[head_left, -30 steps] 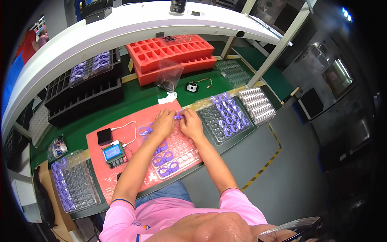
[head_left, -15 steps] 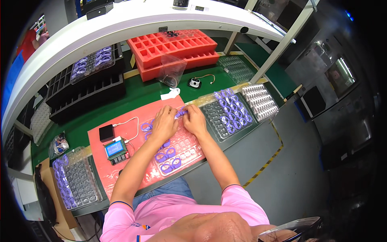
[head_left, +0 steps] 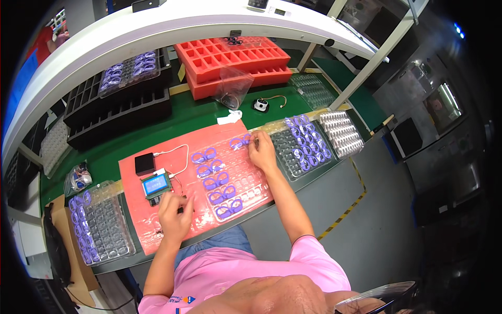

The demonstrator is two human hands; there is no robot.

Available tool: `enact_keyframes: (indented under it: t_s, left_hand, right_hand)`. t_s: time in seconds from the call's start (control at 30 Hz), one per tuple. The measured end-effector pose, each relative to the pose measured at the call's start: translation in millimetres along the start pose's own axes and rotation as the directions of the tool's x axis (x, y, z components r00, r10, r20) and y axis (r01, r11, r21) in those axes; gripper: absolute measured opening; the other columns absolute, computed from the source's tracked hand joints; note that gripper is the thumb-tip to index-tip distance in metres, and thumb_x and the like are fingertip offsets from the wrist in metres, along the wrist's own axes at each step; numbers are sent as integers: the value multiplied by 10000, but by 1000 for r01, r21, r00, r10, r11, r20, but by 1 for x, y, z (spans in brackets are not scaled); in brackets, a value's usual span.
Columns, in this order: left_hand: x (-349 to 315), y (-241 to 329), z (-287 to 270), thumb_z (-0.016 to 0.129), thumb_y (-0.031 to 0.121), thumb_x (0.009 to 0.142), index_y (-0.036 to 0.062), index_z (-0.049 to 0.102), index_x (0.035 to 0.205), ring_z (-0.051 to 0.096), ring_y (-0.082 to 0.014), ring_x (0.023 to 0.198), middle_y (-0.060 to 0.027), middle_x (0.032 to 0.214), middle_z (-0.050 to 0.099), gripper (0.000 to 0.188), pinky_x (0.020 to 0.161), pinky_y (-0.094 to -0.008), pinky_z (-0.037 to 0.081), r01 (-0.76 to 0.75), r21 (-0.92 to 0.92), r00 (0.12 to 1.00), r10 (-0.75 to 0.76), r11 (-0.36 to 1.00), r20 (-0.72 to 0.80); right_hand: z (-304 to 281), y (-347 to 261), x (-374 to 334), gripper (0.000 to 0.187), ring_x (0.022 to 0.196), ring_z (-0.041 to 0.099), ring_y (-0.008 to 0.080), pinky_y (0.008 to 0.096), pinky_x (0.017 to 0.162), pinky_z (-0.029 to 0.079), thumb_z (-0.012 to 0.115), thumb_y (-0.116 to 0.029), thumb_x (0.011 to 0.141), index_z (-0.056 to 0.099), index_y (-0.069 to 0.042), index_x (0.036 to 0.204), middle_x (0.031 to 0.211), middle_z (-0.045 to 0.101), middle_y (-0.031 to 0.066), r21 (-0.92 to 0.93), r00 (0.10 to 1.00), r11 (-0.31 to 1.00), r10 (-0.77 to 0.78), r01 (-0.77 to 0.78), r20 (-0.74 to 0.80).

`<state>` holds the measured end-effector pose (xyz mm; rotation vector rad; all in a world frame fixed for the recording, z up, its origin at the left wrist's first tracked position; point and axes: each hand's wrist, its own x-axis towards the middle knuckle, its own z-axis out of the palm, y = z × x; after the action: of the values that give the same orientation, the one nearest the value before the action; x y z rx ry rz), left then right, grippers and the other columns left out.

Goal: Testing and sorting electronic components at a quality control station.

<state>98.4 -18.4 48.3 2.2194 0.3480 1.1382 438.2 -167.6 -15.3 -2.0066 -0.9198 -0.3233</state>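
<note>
A clear plastic tray lies on the pink mat, with several purple looped bands down its left side. My right hand is at the tray's far end, fingers closed on the edge of another purple band. Over the mat's near part, my left hand is closed around a small black object, mostly covered by the fingers. Just beyond it lies a small circuit board with a lit blue display, joined by a white cable to a black box.
Trays with purple bands stand at the left and right; a white-filled tray is farther right. Red foam trays and black racks stand behind. A white lamp bar spans above. A small white device lies at the back.
My left hand has drawn back from the tray toward the display board and now holds a small black object. My right hand stays by the far band. The row of purple bands is now uncovered.
</note>
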Motion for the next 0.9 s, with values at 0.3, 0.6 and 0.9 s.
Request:
enact_keyframes:
  t_s: [0.3, 0.6, 0.9]
  left_hand:
    - [-83, -20, -69, 859, -9, 910, 0, 632, 830, 538, -151, 660, -64, 759, 588, 241, 600, -303, 429, 300, 99, 951, -289, 949, -106]
    - [-96, -42, -120, 752, 87, 1057, -18, 686, 946, 541, -83, 708, -25, 804, 635, 166, 632, -268, 444, 374, 186, 904, -313, 908, -291]
    - [-96, -101, -180, 653, 221, 1142, -41, 718, 1128, 543, -85, 753, -24, 855, 632, 270, 683, -258, 463, 455, 240, 806, -283, 858, -519]
  right_hand:
    - [-2, -6, -1, 104, 919, 711, 356, 445, 838, 566, 658, -81, 1007, 676, 3, 1065, 1024, 702, 192, 54, 969, 968, 243, -245, 39]
    - [-56, -17, 19, 163, 1062, 709, 467, 504, 910, 563, 630, -115, 1046, 719, 5, 1112, 1106, 744, 255, -146, 982, 971, 184, -189, -45]
    - [-106, 124, 90, 244, 1130, 712, 442, 544, 978, 576, 620, -76, 1013, 766, -42, 1205, 1187, 757, 222, -573, 990, 809, 138, -130, -29]
